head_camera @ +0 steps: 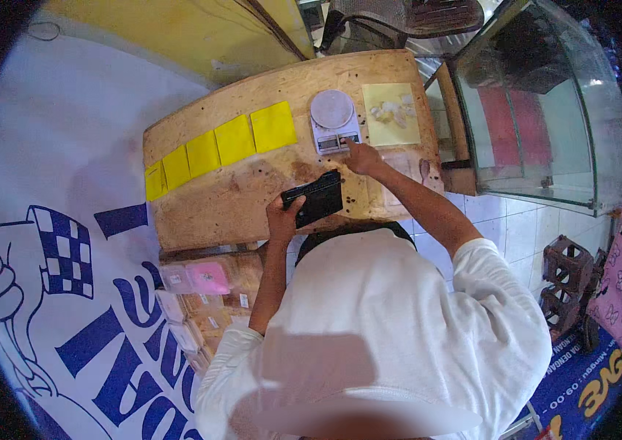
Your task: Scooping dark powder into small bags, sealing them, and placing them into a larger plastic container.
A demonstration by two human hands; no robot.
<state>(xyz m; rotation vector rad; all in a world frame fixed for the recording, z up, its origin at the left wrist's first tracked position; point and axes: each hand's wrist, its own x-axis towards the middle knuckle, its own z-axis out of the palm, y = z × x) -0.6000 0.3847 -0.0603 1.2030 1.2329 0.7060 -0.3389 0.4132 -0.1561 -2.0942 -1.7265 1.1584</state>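
My left hand (284,219) grips the near left corner of a flat black pouch or case (319,201), held over the front of the wooden table (223,203). My right hand (362,157) reaches forward, a finger touching the button area of a white digital kitchen scale (335,122); it holds nothing that I can see. Nothing rests on the scale's round platform. To the scale's right, a pale yellow sheet (377,132) bears several small whitish pieces (397,111). A row of several bright yellow square packets or folded sheets (273,127) lies to the scale's left.
A glass display case (536,132) stands right of the table. Clear plastic containers (201,276), one with pink contents, sit on a lower surface at left. A chair (404,22) is behind the table; brown plastic crates (565,264) stand on the tiled floor at right.
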